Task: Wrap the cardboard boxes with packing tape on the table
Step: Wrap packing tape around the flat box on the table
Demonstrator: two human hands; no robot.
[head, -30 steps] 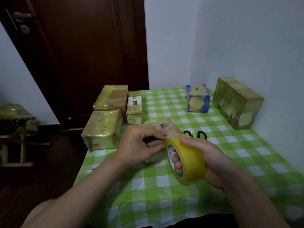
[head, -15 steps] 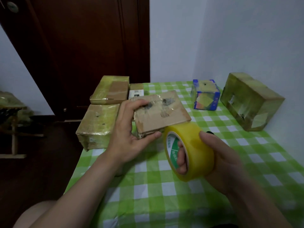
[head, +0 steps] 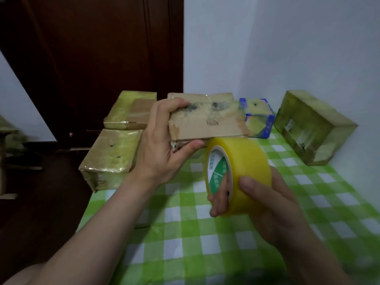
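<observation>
- Left hand (head: 162, 149) grips a bare box (head: 207, 122) above the table (head: 185, 243).
- Right hand (head: 267, 204) grips the tape roll (head: 242, 169), just beside it.
- 4 wrapped boxes (head: 111, 155) look finished; this 1 is left.

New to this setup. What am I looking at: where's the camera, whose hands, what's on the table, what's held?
There is no machine here: a person works with bare hands. The only camera is worn on the head and looks forward and down, so both arms come in from the bottom edge. The left hand holds a flat cardboard box up off the table, with its fingers over the top and thumb below. The right hand grips a roll of yellow tape, fingers through its core. The roll sits just under the box's near edge. Below is a table with a green checked cloth. On it lie a near-left box, a far-left box, a blue box and a bigger box by the wall.
</observation>
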